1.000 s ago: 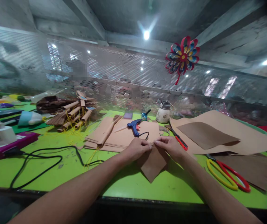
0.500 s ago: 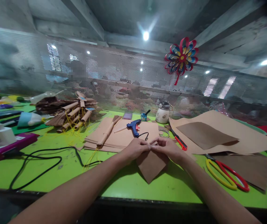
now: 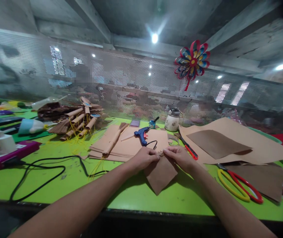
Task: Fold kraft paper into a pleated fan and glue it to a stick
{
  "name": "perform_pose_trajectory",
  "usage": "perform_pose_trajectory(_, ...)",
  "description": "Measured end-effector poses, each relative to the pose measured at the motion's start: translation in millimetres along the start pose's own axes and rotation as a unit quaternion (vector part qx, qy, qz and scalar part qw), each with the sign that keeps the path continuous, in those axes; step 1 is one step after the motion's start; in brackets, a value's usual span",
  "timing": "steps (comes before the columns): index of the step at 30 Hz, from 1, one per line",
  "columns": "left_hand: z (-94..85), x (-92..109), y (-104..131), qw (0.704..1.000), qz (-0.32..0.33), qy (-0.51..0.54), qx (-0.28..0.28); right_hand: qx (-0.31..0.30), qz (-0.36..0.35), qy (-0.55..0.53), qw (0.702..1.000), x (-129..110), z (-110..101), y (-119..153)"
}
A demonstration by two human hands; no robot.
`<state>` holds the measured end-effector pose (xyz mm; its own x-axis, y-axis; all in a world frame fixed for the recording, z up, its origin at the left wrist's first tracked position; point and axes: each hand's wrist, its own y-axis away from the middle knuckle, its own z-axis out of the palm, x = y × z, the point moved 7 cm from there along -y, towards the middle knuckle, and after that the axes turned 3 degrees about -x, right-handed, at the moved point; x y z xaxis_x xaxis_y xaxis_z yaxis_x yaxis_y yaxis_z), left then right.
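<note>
A square of brown paper (image 3: 160,175) lies cornerwise at the table's front middle, one corner toward me. My left hand (image 3: 147,158) pinches its far corner from the left. From the right, my right hand (image 3: 178,157) pinches the same corner, its thumb and forefinger pressed together on the paper. The fingertips of both hands are close together. Just beyond them a blue glue gun (image 3: 141,135) rests on a stack of tan paper sheets (image 3: 131,145). Left of the glue gun, a rolled paper piece with a fringed end (image 3: 114,140) lies on the same stack.
Scissors with yellow and red handles (image 3: 239,186) and a red utility knife (image 3: 191,150) lie to the right, near large paper sheets (image 3: 262,142). A white jar (image 3: 173,120) stands at the back. On the left are paper rolls (image 3: 78,120), a purple power strip (image 3: 19,153) and a black cable (image 3: 64,168).
The fingertips of my two hands have moved slightly apart along the paper's far corner. The paper stays in nearly the same place.
</note>
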<state>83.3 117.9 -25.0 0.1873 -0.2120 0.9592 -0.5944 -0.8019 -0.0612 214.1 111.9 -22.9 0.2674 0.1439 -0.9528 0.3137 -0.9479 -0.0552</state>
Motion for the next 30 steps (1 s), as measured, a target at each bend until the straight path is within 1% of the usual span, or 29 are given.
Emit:
perform_pose_trajectory(4, 1.5, 1.9, -3.3, 0.999, 0.028, -0.025, 0.006, 0.019, 0.006, -0.009, 1.0, -8.7, 4.7, 3.2)
perform_pose_trajectory(7, 4.2, 5.9, -2.6, 0.998, 0.053, -0.015, -0.01, 0.027, -0.004, -0.031, 0.999, -11.3, 4.1, 4.4)
perform_pose_trajectory(9, 5.0, 5.2, -1.1, 0.999, 0.044, 0.011, -0.027, 0.03, -0.012, -0.043, 0.999, -8.8, 0.3, 3.6)
perform_pose_trajectory(11, 4.7, 1.5, 0.6, 0.998, 0.014, 0.046, -0.04, 0.033, -0.018, -0.062, 0.997, -3.9, -5.0, 1.5)
perform_pose_trajectory(14, 1.3, -3.7, 2.3, 0.996, -0.018, 0.081, -0.037, 0.031, -0.022, -0.088, 0.995, 3.2, -11.6, -2.3)
perform_pose_trajectory(16, -0.8, -6.3, 1.9, 0.995, -0.026, 0.092, -0.027, 0.036, -0.026, -0.091, 0.995, 5.1, -15.9, -4.1)
perform_pose_trajectory(19, -1.1, -9.5, -0.6, 0.995, -0.028, 0.094, -0.029, 0.053, -0.032, -0.09, 0.994, 4.6, -22.8, -4.7)
perform_pose_trajectory(22, -3.1, -11.3, -4.4, 0.995, -0.021, 0.095, -0.023, 0.049, -0.03, -0.089, 0.994, 3.7, -27.0, -4.0)
perform_pose_trajectory(25, -9.5, -13.3, -7.8, 0.996, -0.024, 0.086, 0.018, 0.033, -0.029, -0.061, 0.997, 0.3, -27.0, -2.5)
perform_pose_trajectory(27, -12.9, -11.3, -9.4, 0.997, -0.011, 0.057, 0.044, 0.035, -0.042, -0.014, 0.998, -5.4, -25.7, -0.8)
perform_pose_trajectory(30, -11.7, -4.5, -10.4, 0.998, 0.022, 0.013, 0.049, 0.029, -0.053, 0.052, 0.997, -12.5, -20.3, 1.0)
